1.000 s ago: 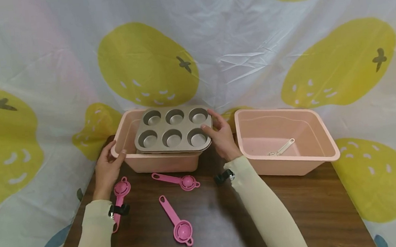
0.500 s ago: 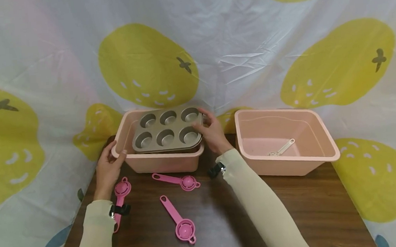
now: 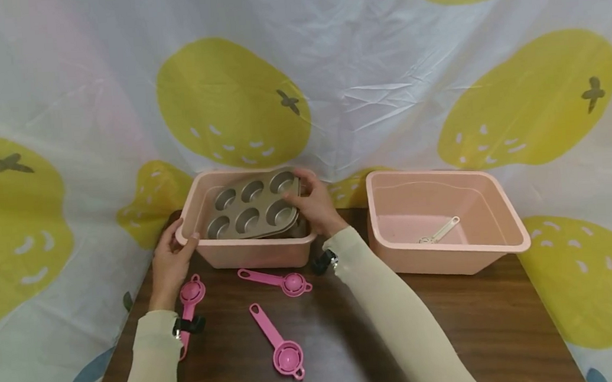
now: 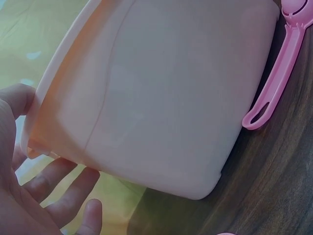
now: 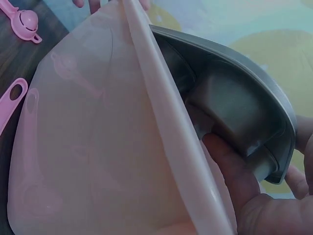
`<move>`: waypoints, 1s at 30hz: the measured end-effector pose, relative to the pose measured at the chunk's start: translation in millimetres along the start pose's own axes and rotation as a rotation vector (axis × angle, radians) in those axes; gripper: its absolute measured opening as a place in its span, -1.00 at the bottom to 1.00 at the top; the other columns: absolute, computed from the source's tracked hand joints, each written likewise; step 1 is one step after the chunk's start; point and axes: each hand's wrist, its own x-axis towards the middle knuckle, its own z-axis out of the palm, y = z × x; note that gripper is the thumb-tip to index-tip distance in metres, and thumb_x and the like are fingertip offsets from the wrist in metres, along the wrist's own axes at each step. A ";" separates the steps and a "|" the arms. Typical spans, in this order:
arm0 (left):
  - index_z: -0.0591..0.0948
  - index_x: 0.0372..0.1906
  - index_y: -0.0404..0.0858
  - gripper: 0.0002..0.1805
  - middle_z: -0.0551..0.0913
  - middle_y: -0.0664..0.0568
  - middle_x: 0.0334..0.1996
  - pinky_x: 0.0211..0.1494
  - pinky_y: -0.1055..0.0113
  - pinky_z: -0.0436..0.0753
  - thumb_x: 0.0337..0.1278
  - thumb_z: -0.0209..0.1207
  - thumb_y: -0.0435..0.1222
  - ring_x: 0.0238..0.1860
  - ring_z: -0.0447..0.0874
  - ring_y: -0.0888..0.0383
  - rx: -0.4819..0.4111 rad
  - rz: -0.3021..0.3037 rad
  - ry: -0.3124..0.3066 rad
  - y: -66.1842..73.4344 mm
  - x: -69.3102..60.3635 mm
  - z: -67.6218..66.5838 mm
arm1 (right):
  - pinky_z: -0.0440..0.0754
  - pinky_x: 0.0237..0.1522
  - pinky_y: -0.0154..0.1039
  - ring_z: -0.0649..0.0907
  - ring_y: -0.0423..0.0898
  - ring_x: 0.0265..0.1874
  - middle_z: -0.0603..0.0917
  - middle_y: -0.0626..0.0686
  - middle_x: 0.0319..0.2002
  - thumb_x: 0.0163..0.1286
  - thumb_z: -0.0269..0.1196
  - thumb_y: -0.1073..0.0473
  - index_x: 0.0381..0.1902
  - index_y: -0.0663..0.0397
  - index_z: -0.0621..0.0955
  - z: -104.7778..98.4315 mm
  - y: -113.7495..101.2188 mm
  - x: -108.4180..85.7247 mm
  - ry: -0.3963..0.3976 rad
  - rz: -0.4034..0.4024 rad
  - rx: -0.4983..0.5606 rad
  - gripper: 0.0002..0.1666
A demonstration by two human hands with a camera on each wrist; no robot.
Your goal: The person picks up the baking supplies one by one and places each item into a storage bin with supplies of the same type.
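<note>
My right hand [image 3: 315,206] pinches the right end of a grey six-cup muffin pan [image 3: 257,199], which tilts down to the left inside the left pink bin [image 3: 257,255]. In the right wrist view the pan's underside [image 5: 234,103] rises above the bin's rim [image 5: 166,112], with fingers of the right hand [image 5: 269,205] at its end. The left hand [image 3: 170,268] grips the same bin's left front corner; the left wrist view shows the left hand [image 4: 49,191] with thumb and fingers around the rim [image 4: 54,68].
A second pink bin [image 3: 449,258] stands at the right, holding a small pale-handled utensil [image 3: 444,229]. Several pink egg separators lie on the dark wooden table [image 3: 348,342]: one near the left wrist [image 3: 192,292], another before the left bin [image 3: 293,283], one nearer the front [image 3: 287,358]. Patterned cloth [image 3: 360,45] hangs behind.
The right hand has moved left and slightly down with the muffin pan, whose left end has sunk into the left bin. The left hand keeps its grip on the corner.
</note>
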 end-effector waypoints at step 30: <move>0.30 0.64 0.20 -0.26 0.43 -0.09 0.55 0.52 -0.10 0.47 0.46 0.26 0.06 0.47 0.44 -0.08 0.035 -0.020 0.011 -1.4 2.1 -5.7 | 0.67 0.03 -0.14 0.59 0.23 0.26 0.35 0.37 0.51 0.48 0.26 0.40 0.66 0.16 0.17 15.7 -2.7 3.0 -0.156 0.146 -0.296 -0.11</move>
